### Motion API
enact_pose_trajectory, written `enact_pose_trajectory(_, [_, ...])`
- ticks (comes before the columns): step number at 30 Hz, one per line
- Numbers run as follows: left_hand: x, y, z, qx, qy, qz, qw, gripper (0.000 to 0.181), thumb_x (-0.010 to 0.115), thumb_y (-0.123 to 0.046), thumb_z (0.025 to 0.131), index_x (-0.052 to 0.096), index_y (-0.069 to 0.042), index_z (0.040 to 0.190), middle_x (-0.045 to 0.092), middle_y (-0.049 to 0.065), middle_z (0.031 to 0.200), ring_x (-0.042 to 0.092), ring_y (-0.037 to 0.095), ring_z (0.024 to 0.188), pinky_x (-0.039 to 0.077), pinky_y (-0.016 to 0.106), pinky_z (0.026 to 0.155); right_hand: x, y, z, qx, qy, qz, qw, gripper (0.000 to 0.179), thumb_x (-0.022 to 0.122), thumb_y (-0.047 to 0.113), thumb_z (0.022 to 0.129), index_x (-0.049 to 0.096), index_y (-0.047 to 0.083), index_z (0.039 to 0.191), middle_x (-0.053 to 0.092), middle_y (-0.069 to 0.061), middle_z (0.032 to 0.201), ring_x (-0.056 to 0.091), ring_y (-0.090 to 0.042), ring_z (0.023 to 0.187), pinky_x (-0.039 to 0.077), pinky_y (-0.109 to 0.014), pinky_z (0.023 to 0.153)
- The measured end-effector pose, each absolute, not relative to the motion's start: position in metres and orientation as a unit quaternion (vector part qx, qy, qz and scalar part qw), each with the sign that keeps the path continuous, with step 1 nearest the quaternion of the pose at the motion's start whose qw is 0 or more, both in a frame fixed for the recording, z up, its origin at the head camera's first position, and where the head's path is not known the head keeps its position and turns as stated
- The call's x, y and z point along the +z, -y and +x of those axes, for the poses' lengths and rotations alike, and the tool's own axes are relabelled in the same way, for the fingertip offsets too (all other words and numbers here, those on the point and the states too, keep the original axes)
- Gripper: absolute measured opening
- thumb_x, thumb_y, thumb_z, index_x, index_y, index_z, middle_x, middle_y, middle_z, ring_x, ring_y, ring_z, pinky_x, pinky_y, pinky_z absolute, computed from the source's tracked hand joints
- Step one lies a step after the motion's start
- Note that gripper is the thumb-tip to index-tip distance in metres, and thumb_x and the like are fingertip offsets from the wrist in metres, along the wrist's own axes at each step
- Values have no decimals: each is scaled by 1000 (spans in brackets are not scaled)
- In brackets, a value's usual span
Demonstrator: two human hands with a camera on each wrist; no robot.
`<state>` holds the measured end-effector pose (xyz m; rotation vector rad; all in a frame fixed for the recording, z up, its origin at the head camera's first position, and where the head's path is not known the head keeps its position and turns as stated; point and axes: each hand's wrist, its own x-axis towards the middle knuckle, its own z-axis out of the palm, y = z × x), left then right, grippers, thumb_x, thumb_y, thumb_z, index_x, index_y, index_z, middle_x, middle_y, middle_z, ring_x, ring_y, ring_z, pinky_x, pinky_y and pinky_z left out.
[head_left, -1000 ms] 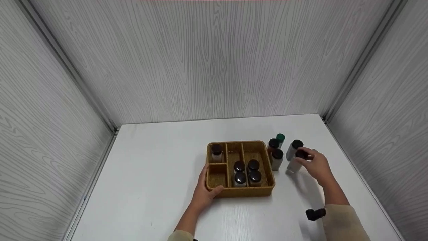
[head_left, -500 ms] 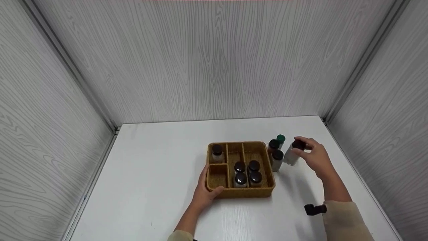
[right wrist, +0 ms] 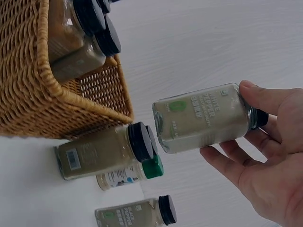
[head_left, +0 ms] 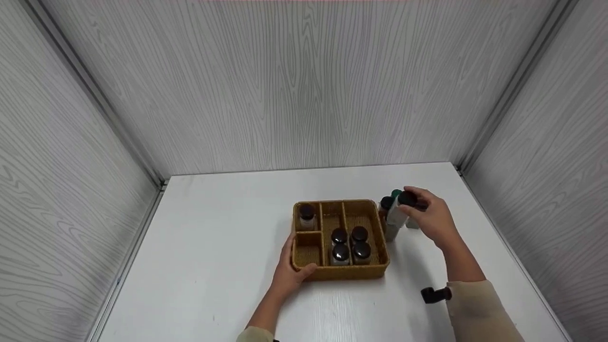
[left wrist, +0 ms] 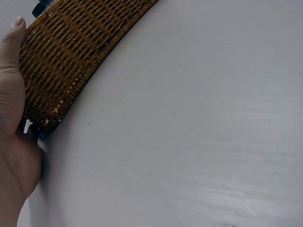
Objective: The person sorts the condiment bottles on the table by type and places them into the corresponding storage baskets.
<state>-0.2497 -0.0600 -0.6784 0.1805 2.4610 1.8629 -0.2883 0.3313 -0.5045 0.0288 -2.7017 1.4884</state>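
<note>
A glass spice jar (right wrist: 203, 116) with a black cap and a white pepper label is pinched near its cap by my right hand (head_left: 434, 218). It hangs tilted above the table, just right of the wicker basket (head_left: 349, 273). My left hand (head_left: 287, 275) grips the basket's front left corner, thumb along the front wall. In the left wrist view the thumb (left wrist: 10, 52) presses the woven side. Inside the basket, one black-capped jar (head_left: 308, 221) stands at back left. Several more, such as this jar (head_left: 340, 252), stand in the middle and right compartments.
Beside the basket's right wall stand a spice jar (right wrist: 94, 153) and a green-capped jar (right wrist: 125, 177). Another black-capped jar (right wrist: 128, 215) stands farther off, largely behind the right hand in the head view. Grey wood-grain panels (head_left: 304, 95) enclose the white table (head_left: 213, 237).
My right hand has lifted the white pepper jar off the table and carried it left and away from me, toward the basket. The left hand and basket stay put.
</note>
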Motion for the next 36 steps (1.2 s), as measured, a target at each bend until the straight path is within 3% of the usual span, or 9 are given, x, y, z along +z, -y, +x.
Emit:
enact_pose_trajectory(4, [-677,60,-251,609,-791,57,24,112,89,-32,91,16,-39,174,20,8,183,27,39,167,32,64,130,-508,-321,-292,495,868,13,31,62,77,28,103,54,15,160,53,-25,161,53,-41,150,48,-55,120])
enact_pose_trajectory(9, [-676,60,-250,613,-788,56,24,112,90,-31,91,16,-39,174,21,8,183,27,39,167,31,63,130,-512,-309,-296,495,868,31,28,60,77,21,103,56,13,158,54,-24,161,55,-41,149,55,-50,113])
enact_pose_trajectory(14, [-674,60,-250,612,-788,55,25,112,89,-31,91,16,-39,174,22,8,182,28,39,166,32,63,129,-515,-296,-300,502,863,48,23,58,78,19,102,58,12,156,56,-21,159,52,-41,150,50,-55,120])
enact_pose_trajectory(17, [-675,61,-250,614,-787,51,30,111,89,-32,92,15,-41,174,22,6,182,29,37,165,33,62,129,-518,-288,-302,513,857,46,16,57,77,20,103,58,15,156,57,-20,158,52,-40,150,52,-57,117])
enact_pose_trajectory(25, [-677,62,-251,614,-788,38,36,110,89,-37,91,16,-45,173,24,5,182,32,36,164,34,59,129,-539,-269,-319,513,857,55,2,58,79,23,102,59,18,156,60,-22,153,60,-38,141,56,-41,105])
enact_pose_trajectory(30, [-677,59,-250,610,-791,35,40,112,89,-40,90,15,-43,173,25,6,181,37,36,161,37,58,127,-552,-261,-325,496,866,57,-10,58,80,22,100,60,18,155,63,-19,152,63,-37,136,57,-43,101])
enact_pose_trajectory(36, [-677,58,-249,604,-796,38,37,111,89,-39,91,16,-40,174,26,7,181,37,37,161,38,60,127,-563,-254,-327,488,870,61,-27,59,79,24,101,59,19,156,59,-20,156,57,-39,146,53,-55,114])
